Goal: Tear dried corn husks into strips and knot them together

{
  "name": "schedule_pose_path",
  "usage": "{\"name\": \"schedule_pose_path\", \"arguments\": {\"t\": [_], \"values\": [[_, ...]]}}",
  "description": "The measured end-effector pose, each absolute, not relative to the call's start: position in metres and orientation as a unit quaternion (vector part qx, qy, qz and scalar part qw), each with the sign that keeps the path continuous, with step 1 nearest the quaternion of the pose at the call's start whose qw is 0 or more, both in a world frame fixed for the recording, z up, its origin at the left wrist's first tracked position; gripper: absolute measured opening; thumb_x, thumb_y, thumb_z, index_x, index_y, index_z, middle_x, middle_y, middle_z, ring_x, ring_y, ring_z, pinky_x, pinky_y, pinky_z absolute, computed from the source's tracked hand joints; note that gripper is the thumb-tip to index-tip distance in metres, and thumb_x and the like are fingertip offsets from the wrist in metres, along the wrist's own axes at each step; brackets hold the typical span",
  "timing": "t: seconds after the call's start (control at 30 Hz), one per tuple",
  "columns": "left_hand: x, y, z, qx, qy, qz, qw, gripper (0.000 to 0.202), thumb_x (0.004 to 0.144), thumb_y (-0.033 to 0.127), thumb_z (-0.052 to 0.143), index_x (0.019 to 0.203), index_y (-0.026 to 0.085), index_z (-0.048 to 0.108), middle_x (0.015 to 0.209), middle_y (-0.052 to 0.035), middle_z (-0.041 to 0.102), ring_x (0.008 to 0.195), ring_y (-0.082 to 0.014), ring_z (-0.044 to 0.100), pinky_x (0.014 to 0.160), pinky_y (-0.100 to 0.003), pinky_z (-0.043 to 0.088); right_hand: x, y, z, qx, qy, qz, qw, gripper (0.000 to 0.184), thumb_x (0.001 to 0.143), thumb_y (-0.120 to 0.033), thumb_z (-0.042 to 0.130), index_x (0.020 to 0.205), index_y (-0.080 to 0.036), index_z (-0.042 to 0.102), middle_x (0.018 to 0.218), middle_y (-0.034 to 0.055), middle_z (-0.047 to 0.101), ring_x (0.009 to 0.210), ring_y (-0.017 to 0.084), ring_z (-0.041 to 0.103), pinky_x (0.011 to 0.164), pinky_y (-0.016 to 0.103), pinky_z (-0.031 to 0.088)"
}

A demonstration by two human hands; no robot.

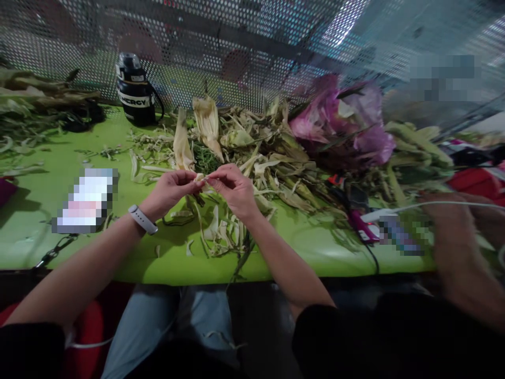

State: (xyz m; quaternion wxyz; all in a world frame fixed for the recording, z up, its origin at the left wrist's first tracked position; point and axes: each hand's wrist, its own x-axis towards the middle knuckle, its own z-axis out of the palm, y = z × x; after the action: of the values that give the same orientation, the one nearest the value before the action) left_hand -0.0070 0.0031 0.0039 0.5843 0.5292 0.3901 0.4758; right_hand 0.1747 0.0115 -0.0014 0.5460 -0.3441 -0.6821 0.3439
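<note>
My left hand (pixel 175 188), with a pale band on its wrist, pinches a small pale piece of husk (pixel 200 177) between thumb and fingertips. Meeting it from the other side, my right hand (pixel 235 192) has its thumb and fingertips closed on the same piece. Just behind the hands stand dry corn husks (pixel 182 139) beside a bunch of thin green strands (pixel 205 156). On the table below my hands lies a loose scatter of pale husk strips (pixel 224 234).
A green-covered table (pixel 169 268) carries a black flask (pixel 136 100), a phone (pixel 84 202) at left and a heap of husks (pixel 284 168). A pink plastic bag (pixel 347 121) stands behind. At right, a co-worker's blurred arm (pixel 457 247) is near a white cable (pixel 442 203). Perforated metal (pixel 189 42) closes the back.
</note>
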Motion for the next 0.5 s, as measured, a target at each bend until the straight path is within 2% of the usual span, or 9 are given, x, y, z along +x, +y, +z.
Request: {"name": "schedule_pose_path", "arguments": {"t": [0.17, 0.3, 0.5], "values": [[-0.0074, 0.0042, 0.0, 0.559, 0.392, 0.474, 0.556, 0.042, 0.063, 0.042, 0.085, 0.09, 0.013, 0.074, 0.084, -0.0053, 0.074, 0.074, -0.0138, 0.065, 0.077, -0.03, 0.055, 0.1758, 0.0108, -0.0041, -0.367, -0.688, 0.387, 0.493, 0.025, 0.082, -0.045, 0.068, 0.087, -0.02, 0.068, 0.081, 0.0007, 0.062, 0.06, 0.009, 0.052, 0.054, 0.024, 0.047], [-0.0082, 0.0061, -0.0028, 0.6, 0.388, 0.458, 0.529, 0.044, 0.07, 0.047, 0.079, 0.098, 0.013, 0.075, 0.092, -0.0073, 0.075, 0.082, -0.0163, 0.067, 0.083, -0.032, 0.055, 0.1762, 0.0113, -0.0026, -0.383, -0.69, 0.383, 0.48, 0.03, 0.082, -0.047, 0.068, 0.09, -0.019, 0.068, 0.085, 0.0021, 0.065, 0.065, 0.01, 0.055, 0.061, 0.026, 0.049], [-0.0086, 0.0069, -0.0041, 0.64, 0.396, 0.45, 0.48, 0.047, 0.075, 0.048, 0.075, 0.105, 0.012, 0.072, 0.095, -0.0092, 0.075, 0.083, -0.0175, 0.067, 0.08, -0.032, 0.054, 0.1763, 0.0167, -0.0028, -0.39, -0.628, 0.47, 0.481, 0.048, 0.07, -0.049, 0.078, 0.098, -0.022, 0.049, 0.076, -0.0032, 0.063, 0.062, 0.009, 0.058, 0.057, 0.023, 0.05]]}}
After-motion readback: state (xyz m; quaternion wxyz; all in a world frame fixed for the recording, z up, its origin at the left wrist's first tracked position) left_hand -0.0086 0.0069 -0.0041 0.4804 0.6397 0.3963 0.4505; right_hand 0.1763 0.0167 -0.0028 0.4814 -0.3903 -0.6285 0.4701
